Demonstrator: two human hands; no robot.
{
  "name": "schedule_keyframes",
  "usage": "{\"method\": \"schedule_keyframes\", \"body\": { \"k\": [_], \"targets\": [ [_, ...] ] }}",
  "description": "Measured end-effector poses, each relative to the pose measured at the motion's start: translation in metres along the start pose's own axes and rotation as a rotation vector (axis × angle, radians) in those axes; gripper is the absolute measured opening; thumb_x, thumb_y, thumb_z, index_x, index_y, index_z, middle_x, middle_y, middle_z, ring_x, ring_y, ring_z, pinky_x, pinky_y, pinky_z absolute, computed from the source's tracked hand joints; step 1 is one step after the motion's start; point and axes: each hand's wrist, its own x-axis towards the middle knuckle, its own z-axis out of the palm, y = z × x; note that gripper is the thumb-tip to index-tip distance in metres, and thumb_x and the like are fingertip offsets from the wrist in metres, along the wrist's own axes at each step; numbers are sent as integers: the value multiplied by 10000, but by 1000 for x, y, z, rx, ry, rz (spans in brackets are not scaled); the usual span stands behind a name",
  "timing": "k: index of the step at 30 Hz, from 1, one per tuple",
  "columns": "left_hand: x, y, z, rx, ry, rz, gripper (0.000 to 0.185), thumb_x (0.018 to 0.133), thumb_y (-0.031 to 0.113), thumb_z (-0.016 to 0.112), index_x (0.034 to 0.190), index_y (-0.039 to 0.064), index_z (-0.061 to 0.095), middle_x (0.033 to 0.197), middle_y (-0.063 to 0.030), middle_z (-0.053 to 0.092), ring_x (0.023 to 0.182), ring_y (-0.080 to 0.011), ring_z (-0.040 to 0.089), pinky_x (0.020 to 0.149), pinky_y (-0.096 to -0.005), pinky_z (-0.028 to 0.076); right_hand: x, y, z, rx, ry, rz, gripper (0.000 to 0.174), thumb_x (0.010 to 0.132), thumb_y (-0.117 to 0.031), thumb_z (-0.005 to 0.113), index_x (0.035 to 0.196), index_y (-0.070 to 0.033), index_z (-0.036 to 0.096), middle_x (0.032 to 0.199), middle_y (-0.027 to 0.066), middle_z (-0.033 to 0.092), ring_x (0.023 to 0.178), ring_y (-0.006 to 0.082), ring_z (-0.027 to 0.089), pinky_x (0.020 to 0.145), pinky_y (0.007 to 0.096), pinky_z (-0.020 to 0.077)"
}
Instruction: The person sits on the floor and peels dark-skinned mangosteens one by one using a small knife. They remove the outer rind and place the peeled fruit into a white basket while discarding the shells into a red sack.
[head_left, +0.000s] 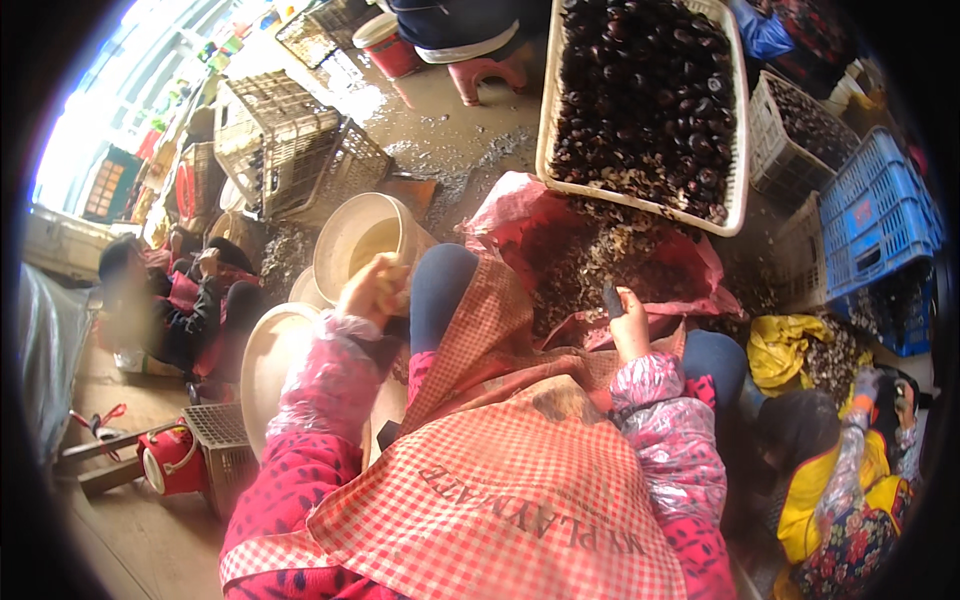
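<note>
My left hand (375, 289) is closed around some pale, soft-looking pieces at the near rim of a cream bucket (327, 247), which holds pale liquid. My right hand (630, 324) grips a small dark object (613, 300), upright between thumb and fingers; its kind cannot be told. Beyond that hand a pink plastic sack (510, 217) lies spread, with dark and pale shell-like scraps (592, 259) on it. Above the sack stands a white plastic crate (546, 112) full of dark, shiny, rounded shellfish (645, 97). A red checked apron (487, 465) covers my lap.
Stacked plastic crates (277, 142) stand on the wet floor (450, 120) at upper left. Blue crates (862, 217) and a yellow bag (784, 345) are at right. People sit close by at left (187, 315) and lower right (840, 487). A red bucket (176, 459) lies at lower left.
</note>
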Motion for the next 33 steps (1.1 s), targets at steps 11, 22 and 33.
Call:
{"method": "schedule_keyframes", "body": {
  "k": [11,22,33],
  "targets": [
    [-77,12,-307,368,548,-33,175,879,269,633,975,128,595,924,-35,629,830,-152,577,717,-262,474,-13,-13,15,18,-139,61,212,900,-153,605,1048,-1,606,875,86,671,817,155,631,732,293,494],
    [97,30,59,694,-143,401,315,901,163,614,1174,15,563,1021,-57,636,877,-130,618,734,-252,505,-19,-26,21,242,-154,123,167,894,-58,557,1036,-21,638,945,55,690,913,129,625,825,263,463],
    [254,-86,330,2036,-290,920,460,759,81,570,1214,114,517,1066,-198,576,1037,-401,538,864,-464,467,-16,-40,20,169,-99,226,214,874,-29,575,1081,14,610,925,30,653,877,105,581,775,252,451]
  ]
}}
